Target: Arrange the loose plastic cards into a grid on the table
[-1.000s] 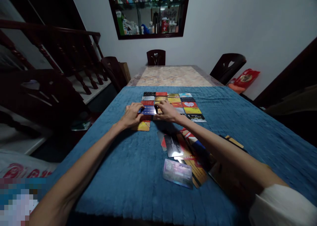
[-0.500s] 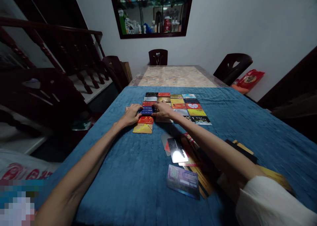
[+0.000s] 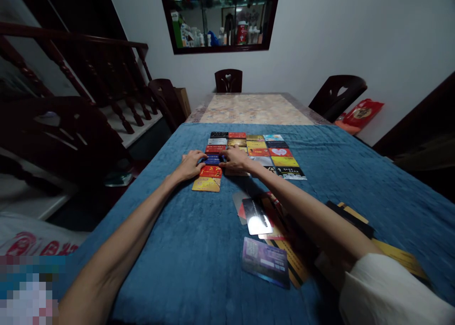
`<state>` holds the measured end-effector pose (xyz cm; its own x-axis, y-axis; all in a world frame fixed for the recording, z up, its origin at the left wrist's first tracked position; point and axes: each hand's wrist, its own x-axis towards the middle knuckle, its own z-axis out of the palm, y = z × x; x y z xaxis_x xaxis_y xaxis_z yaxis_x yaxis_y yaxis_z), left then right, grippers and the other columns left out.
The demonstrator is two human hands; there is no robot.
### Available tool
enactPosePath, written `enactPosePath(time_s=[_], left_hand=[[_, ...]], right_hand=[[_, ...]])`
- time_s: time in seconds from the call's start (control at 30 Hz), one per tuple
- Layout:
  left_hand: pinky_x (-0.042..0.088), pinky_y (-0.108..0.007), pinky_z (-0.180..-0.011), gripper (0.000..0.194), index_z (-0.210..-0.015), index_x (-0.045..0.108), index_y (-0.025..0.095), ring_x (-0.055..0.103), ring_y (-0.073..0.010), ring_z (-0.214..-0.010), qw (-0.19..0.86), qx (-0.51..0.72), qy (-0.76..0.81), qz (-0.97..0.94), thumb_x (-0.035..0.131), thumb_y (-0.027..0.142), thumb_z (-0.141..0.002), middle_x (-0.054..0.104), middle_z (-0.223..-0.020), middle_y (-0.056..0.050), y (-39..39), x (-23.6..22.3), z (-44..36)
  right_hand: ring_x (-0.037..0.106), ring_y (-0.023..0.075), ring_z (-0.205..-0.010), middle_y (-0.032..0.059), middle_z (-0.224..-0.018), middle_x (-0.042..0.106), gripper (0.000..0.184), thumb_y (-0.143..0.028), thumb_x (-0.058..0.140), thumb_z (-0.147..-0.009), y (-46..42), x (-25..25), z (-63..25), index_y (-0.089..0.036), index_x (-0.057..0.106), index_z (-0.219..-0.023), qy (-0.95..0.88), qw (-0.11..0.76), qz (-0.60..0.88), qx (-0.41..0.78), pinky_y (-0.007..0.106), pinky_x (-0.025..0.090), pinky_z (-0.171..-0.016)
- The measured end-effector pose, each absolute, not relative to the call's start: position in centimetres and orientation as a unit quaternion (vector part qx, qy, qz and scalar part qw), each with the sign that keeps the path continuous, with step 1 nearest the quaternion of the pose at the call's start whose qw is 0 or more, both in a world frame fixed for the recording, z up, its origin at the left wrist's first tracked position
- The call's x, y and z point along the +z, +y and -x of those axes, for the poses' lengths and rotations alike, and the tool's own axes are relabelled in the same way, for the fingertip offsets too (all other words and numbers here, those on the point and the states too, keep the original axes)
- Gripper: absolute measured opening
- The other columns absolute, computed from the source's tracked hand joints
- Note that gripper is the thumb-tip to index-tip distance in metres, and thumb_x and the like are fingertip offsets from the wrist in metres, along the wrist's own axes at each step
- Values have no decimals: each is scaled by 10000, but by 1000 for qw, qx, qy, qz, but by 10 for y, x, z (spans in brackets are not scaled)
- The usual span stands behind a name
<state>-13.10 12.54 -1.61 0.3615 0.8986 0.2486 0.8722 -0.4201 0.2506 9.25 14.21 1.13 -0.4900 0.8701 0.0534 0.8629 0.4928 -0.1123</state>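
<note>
A blue card [image 3: 212, 160] lies in the left column of a neat grid of plastic cards. My left hand [image 3: 191, 165] grips its left edge with thumb and bent fingers. At its right edge, my right hand [image 3: 235, 159] pinches it the same way and covers part of the second column. Directly beyond the blue card is a red card [image 3: 215, 148]. On the near side sit another red card [image 3: 210, 171] and a yellow card [image 3: 206, 184] at the column's end. To the right, a card with a white heart [image 3: 279, 152] belongs to the grid's far-right column.
Loose cards overlap under my right forearm, among them a shiny black card [image 3: 256, 216]. A purple card [image 3: 266, 262] lies nearer to me. Further cards, one yellow [image 3: 400, 256], are at the right. A blue cloth [image 3: 167, 263] covers the table; dark chairs [image 3: 228, 80] stand around it.
The blue card has come down flatter, level with its neighbours, while both hands keep hold of its edges. The whole view has shifted slightly.
</note>
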Motion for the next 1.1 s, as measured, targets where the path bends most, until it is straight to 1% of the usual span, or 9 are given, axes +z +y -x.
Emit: enactPosePath(time_s=[0.13,0.23,0.43,0.6,0.8,0.87,0.97,1.1], left_hand=[[434,-531,-996,325,-1177,676,212,549,-322,-1205,31,170,551,-817,528,259,-892,648,-1268,-119,124,-15,131],[437,-526,-990,331,-1195,674,216,555,-323,-1196,27,165,562,-810,523,264,-904,663,-1249,-118,122,-14,130],[453,-511,-974,326,-1166,698,183,587,-324,-1148,14,165,567,-807,524,259,-901,686,-1186,-133,120,-13,127],[468,-483,-966,310,-1138,712,206,599,-300,-1106,0,177,565,-806,536,257,-888,703,-1151,-111,123,-17,127],[455,-516,-937,309,-1134,709,213,580,-332,-1124,-9,188,570,-800,553,279,-877,706,-1169,-118,119,-17,126],[447,-520,-941,291,-1113,712,216,575,-333,-1130,-21,199,569,-798,561,282,-873,711,-1162,-110,117,-15,125],[432,-510,-960,240,-1029,730,203,571,-321,-1130,-40,229,566,-791,550,261,-881,719,-1124,-105,113,-10,122],[416,-489,-962,213,-904,742,200,566,-298,-1095,-49,254,553,-792,532,238,-894,728,-1052,-98,105,-2,113]], right_hand=[[526,355,-1238,110,-1274,685,496,-506,618,-896,141,12,-92,-294,637,-1344,-864,50,500,31,404,462,-888],[531,358,-1226,104,-1236,712,458,-477,620,-898,141,13,-91,-287,658,-1314,-866,48,498,27,417,463,-890],[528,359,-1223,109,-1243,712,382,-433,632,-890,140,14,-90,-268,710,-1226,-870,45,490,8,426,460,-897],[526,374,-1219,131,-1257,702,390,-418,619,-892,138,15,-91,-240,709,-1228,-874,43,485,-2,451,455,-894],[537,370,-1202,136,-1213,720,374,-417,607,-901,135,17,-91,-231,708,-1208,-875,40,483,-6,446,441,-895],[525,380,-1212,142,-1219,715,396,-422,608,-900,134,19,-92,-220,694,-1229,-873,41,485,-6,453,439,-893],[508,383,-1221,151,-1278,684,441,-436,594,-907,131,23,-97,-206,666,-1277,-873,48,486,-8,459,427,-899],[500,359,-1208,132,-1296,670,397,-354,570,-910,124,28,-108,-216,672,-1267,-873,58,485,-10,432,410,-881]])
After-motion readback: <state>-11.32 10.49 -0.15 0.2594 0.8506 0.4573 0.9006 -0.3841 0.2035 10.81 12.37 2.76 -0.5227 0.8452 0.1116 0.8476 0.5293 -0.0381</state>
